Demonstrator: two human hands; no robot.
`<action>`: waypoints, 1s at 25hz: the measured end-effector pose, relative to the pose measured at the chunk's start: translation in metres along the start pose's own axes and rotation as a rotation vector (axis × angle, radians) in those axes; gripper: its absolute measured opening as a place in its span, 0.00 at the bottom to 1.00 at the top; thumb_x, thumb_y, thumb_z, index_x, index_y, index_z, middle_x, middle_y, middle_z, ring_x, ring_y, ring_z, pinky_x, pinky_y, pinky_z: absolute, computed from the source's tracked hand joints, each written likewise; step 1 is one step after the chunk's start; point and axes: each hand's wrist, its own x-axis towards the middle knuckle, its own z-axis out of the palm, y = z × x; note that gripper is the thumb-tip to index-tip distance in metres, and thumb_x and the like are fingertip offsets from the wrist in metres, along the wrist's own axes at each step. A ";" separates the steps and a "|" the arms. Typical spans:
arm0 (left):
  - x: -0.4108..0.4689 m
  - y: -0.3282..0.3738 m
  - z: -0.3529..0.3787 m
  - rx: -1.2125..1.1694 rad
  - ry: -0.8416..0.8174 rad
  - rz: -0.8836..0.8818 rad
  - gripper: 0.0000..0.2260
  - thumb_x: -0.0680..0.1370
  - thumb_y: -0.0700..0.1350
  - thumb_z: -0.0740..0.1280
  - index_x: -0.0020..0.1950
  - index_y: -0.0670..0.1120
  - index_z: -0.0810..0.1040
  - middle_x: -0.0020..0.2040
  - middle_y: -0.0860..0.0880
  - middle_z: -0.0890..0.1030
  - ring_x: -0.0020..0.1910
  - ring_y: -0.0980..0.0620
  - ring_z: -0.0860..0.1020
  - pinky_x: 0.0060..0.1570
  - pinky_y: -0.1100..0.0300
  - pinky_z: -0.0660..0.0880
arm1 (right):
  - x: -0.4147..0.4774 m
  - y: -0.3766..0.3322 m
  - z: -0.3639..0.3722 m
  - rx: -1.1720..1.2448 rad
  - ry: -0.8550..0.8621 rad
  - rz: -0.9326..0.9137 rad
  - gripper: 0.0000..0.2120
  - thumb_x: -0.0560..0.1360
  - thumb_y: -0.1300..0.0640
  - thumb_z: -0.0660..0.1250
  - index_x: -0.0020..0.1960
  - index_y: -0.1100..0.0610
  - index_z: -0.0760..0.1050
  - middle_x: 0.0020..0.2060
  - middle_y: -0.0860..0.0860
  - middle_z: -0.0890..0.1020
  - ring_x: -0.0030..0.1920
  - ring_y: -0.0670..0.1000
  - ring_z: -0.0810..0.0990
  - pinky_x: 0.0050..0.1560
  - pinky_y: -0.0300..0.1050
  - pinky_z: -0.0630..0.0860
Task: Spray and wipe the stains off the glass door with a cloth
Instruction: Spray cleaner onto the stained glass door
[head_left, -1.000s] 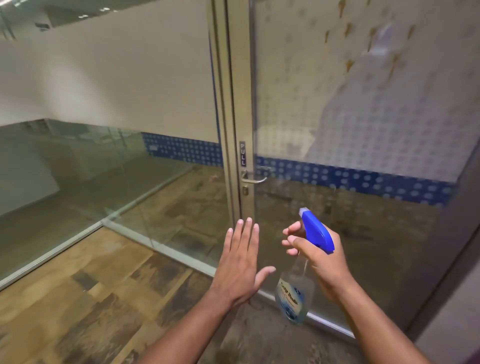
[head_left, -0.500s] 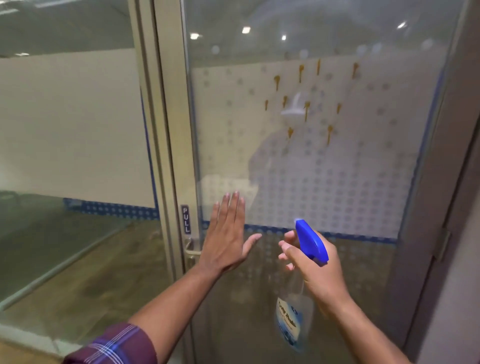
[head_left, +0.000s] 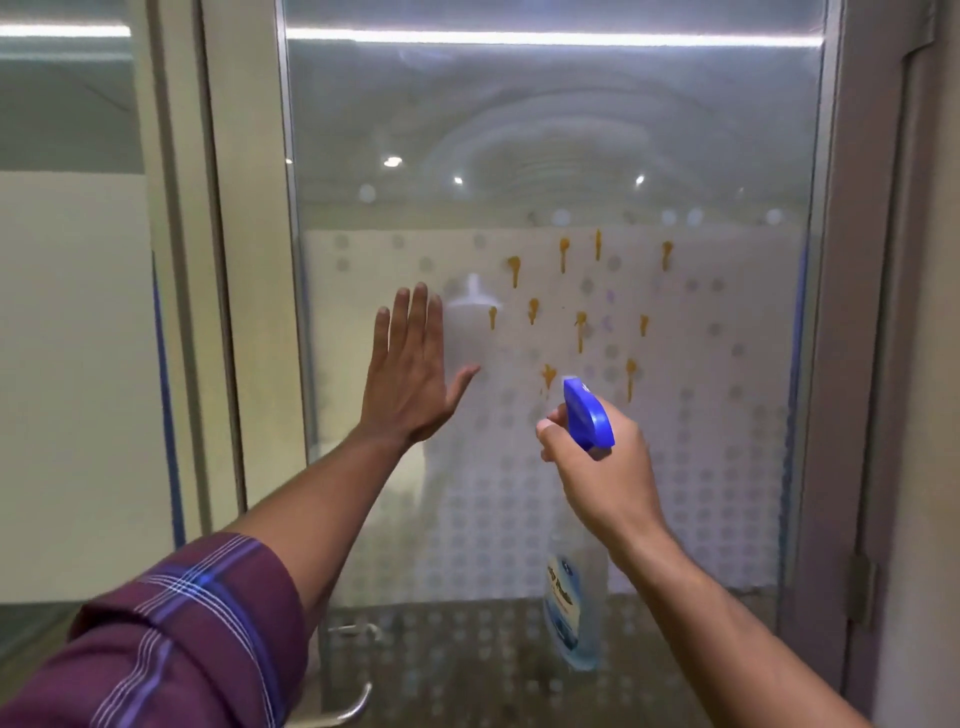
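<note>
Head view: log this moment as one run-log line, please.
phase: aiming spray | right hand: grips spray bottle, nozzle toward stains | left hand: fingers straight, raised before glass door | cloth: not in view

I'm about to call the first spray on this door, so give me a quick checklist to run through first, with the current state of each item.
1. Right hand grips the spray bottle: ok.
2. Blue spray head faces the orange stains on the glass door: ok.
3. Left hand out of the spray path: ok, open and left of the stains, though near the leftmost one.
4. Cloth ready for wiping: not ok, none in view.
5. Finger on the trigger: cannot tell, hidden by the spray head.
6. Liquid left in the bottle: cannot tell.
</note>
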 end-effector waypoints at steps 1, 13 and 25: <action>0.008 -0.004 0.005 -0.009 0.013 0.001 0.43 0.85 0.68 0.50 0.88 0.38 0.48 0.89 0.37 0.48 0.89 0.36 0.47 0.87 0.37 0.46 | 0.009 -0.003 0.003 -0.032 0.029 -0.028 0.07 0.78 0.56 0.72 0.41 0.53 0.78 0.37 0.54 0.83 0.36 0.52 0.81 0.40 0.50 0.78; 0.029 -0.018 0.048 0.013 0.181 0.000 0.44 0.84 0.69 0.51 0.88 0.39 0.49 0.90 0.39 0.48 0.89 0.37 0.48 0.86 0.36 0.51 | 0.067 -0.020 0.004 -0.280 0.207 -0.216 0.08 0.68 0.52 0.60 0.36 0.56 0.71 0.29 0.53 0.73 0.36 0.53 0.74 0.52 0.38 0.59; 0.028 -0.017 0.049 0.040 0.196 -0.009 0.44 0.83 0.68 0.54 0.88 0.40 0.48 0.90 0.40 0.47 0.89 0.39 0.47 0.86 0.36 0.52 | 0.066 -0.002 -0.028 -0.267 0.301 -0.295 0.03 0.66 0.54 0.62 0.36 0.51 0.74 0.35 0.44 0.80 0.47 0.44 0.77 0.56 0.40 0.60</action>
